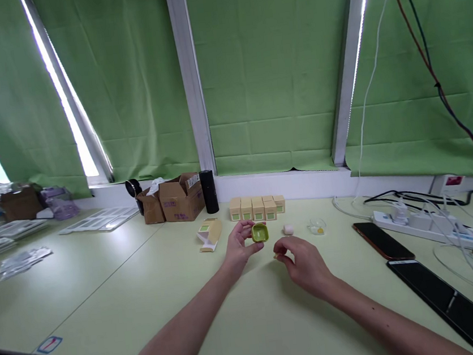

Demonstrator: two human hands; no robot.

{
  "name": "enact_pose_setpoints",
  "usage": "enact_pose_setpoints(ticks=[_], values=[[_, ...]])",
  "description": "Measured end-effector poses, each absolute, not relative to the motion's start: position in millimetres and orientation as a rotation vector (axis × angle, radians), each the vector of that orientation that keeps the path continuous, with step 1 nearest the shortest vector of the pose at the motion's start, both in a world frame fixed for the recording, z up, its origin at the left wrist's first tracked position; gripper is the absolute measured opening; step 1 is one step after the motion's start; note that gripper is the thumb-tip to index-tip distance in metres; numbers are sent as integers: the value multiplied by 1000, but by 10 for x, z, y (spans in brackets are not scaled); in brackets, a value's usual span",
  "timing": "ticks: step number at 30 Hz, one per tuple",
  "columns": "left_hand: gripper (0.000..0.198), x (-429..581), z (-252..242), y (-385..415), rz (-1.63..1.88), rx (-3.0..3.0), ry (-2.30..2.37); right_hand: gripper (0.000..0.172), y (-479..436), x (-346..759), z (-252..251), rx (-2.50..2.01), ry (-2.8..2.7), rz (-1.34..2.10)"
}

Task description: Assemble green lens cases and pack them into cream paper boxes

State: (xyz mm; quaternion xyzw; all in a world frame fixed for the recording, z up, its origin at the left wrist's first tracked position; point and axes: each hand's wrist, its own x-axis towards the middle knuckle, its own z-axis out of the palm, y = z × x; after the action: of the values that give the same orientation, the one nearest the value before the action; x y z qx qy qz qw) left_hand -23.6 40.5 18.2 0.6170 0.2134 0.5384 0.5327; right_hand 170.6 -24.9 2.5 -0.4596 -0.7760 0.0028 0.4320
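Between the fingers and thumb of my left hand is a small green square cup, tilted so that its hollow inside faces me. My right hand is closed in a pinch just to the right of it, on a tiny pale yellow piece too small to name. Behind my right hand sit a small whitish rounded object and a clear plastic piece with a bit of yellow in it. An opened small carton lies to the left of my left hand.
Several small tan boxes stand in rows at the back. Left of them are a black cylinder and a cardboard box. On the right lie a phone, a larger dark device and a power strip with cables.
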Motion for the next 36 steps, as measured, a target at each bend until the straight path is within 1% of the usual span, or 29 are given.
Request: enact_pose_setpoints(ticks=[3,7,12,14,25,36], values=[[54,-226,195,371,1267,1494,504,17,-360,1624,52,-973,-1786,357],[53,-210,206,331,1247,1544,530,18,-370,1599,127,-907,-1494,689],[51,-179,204,285,1192,1617,560,38,-319,1701,169,-912,-1152,1002],[51,-167,200,271,1177,1646,582,43,-310,1739,162,-917,-1070,1074],[50,-160,138,264,1144,1725,637,49,-273,1788,122,-945,-927,1219],[48,-146,159,219,1130,1749,649,45,-312,1747,161,-897,-1101,1043]])
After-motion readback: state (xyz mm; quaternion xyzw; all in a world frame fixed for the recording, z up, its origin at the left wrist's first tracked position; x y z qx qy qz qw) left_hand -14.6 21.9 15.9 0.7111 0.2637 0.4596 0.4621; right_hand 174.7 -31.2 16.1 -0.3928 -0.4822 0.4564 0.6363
